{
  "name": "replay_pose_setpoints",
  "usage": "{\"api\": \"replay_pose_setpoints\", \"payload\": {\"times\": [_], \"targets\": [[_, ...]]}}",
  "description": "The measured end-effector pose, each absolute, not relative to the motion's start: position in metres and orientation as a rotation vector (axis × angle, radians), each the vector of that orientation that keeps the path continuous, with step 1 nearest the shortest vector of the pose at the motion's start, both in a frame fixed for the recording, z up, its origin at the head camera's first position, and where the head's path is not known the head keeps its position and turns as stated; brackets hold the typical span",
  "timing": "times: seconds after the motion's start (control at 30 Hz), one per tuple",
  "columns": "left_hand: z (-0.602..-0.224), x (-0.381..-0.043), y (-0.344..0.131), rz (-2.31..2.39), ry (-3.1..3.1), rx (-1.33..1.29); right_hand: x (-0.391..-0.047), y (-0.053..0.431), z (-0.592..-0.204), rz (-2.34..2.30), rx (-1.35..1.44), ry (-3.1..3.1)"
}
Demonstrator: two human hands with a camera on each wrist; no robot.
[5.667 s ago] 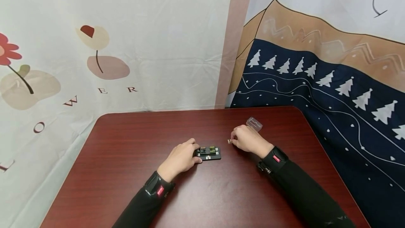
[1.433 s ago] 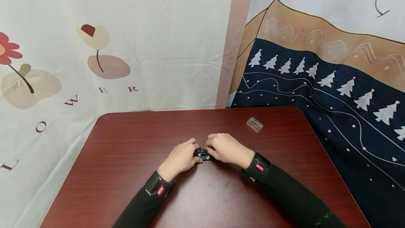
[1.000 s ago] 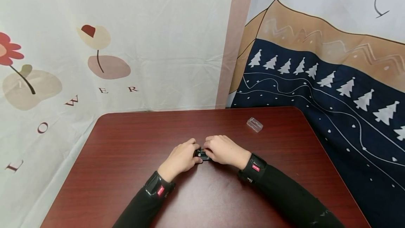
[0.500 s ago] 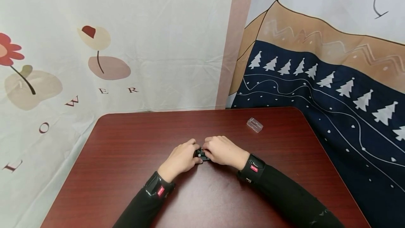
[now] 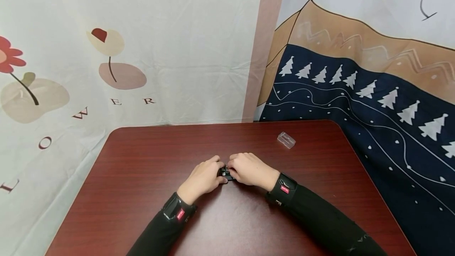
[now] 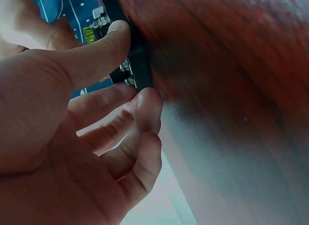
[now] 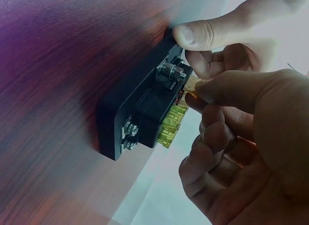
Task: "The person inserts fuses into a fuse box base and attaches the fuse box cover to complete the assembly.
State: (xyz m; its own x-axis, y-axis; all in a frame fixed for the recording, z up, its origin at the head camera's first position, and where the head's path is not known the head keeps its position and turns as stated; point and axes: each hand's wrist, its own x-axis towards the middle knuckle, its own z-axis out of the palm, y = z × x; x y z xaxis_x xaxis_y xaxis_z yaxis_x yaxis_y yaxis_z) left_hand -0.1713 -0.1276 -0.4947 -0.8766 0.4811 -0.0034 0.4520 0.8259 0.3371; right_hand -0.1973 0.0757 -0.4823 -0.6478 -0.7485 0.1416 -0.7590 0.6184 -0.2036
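A black fuse block (image 5: 230, 177) sits on the table between my hands, seen closer in the right wrist view with metal screw terminals at its ends. My left hand (image 5: 200, 177) grips its left end, the thumb (image 6: 113, 46) on the near long side and fingers behind. My right hand (image 5: 251, 170) pinches a small tan blade fuse (image 7: 191, 85) between thumb and index finger, right at the top of the block's raised middle. Yellow blade fuses (image 7: 172, 126) stand in the block beside it. In the head view, my right hand hides the block's right half.
A small clear plastic box (image 5: 286, 140) lies toward the back right of the reddish-brown table (image 5: 149, 149). Behind the table's far edge hang a pale printed cloth (image 5: 192, 50) and a navy one with white trees (image 5: 320, 94).
From beside the clear box, my right hand has come left with the tan fuse to the fuse block, then shifted slightly further left. My left hand keeps its grip in place.
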Motion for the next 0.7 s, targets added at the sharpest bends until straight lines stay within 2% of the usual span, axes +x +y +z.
{"api": "replay_pose_setpoints", "payload": {"times": [0.7], "targets": [[-0.4928, -0.1708, -0.1266, 0.510, 2.910, 0.743, -0.1975, 0.0718, -0.4807, 0.433, 1.283, -2.843]]}}
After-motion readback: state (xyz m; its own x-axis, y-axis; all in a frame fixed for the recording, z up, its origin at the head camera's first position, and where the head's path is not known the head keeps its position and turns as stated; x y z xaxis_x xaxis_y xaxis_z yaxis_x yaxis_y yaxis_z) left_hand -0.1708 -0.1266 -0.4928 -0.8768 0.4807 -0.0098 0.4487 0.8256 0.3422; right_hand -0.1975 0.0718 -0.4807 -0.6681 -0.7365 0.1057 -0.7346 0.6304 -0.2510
